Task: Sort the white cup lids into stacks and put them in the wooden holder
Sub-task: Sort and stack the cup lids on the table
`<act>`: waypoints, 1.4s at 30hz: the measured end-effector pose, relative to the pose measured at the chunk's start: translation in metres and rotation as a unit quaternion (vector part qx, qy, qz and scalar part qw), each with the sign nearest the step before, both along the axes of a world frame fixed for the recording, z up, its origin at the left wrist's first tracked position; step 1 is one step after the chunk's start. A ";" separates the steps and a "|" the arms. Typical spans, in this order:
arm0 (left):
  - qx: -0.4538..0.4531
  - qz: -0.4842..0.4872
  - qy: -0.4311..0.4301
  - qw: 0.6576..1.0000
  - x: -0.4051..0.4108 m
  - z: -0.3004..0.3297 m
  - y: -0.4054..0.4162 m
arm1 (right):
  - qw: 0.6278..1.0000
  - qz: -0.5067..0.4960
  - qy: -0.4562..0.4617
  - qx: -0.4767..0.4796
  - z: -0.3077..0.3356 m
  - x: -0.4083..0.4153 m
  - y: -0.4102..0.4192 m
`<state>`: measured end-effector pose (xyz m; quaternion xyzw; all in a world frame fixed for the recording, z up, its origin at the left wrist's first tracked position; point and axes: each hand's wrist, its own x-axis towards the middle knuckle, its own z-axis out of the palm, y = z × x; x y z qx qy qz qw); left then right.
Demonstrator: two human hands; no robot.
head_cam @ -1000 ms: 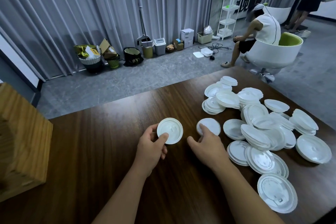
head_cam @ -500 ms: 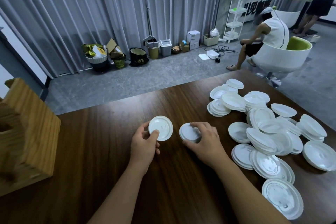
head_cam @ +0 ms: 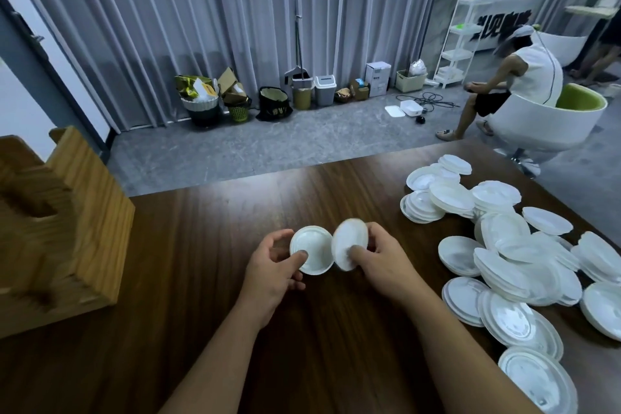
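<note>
My left hand (head_cam: 274,267) holds a small white cup lid (head_cam: 314,250) above the middle of the dark wooden table (head_cam: 201,245). My right hand (head_cam: 383,260) holds a second small white lid (head_cam: 347,242), tilted on edge, its rim touching the first lid. A loose pile of white lids (head_cam: 510,245) in several sizes covers the right side of the table. The wooden holder (head_cam: 67,222) stands at the left edge of the table, blurred, with slots in its side.
The table's far edge runs across the middle of the view, with grey floor beyond. A person (head_cam: 524,77) sits in a white and green chair (head_cam: 551,121) past the right corner. Bins and boxes (head_cam: 302,94) line the grey curtain.
My right hand lifted the second lid off the table and tilted it up against the lid in my left hand. The view swung left, bringing the wooden holder further in.
</note>
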<state>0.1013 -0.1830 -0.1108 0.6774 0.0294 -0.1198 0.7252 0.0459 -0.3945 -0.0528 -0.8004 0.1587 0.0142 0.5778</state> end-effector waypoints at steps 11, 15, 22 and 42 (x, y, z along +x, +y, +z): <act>-0.063 -0.021 0.029 0.997 -0.030 0.012 0.043 | 0.996 0.026 -0.053 -0.063 -0.009 -0.005 0.036; -0.084 -0.053 0.051 0.994 -0.037 0.015 0.059 | 0.987 0.015 -0.110 -0.112 -0.009 -0.010 0.060; -0.046 -0.042 0.020 0.998 -0.049 0.016 0.088 | 0.986 0.025 -0.094 -0.134 -0.008 -0.011 0.101; 0.101 0.063 -0.053 0.991 -0.050 0.035 0.177 | 0.994 0.054 -0.053 0.076 0.012 -0.016 0.213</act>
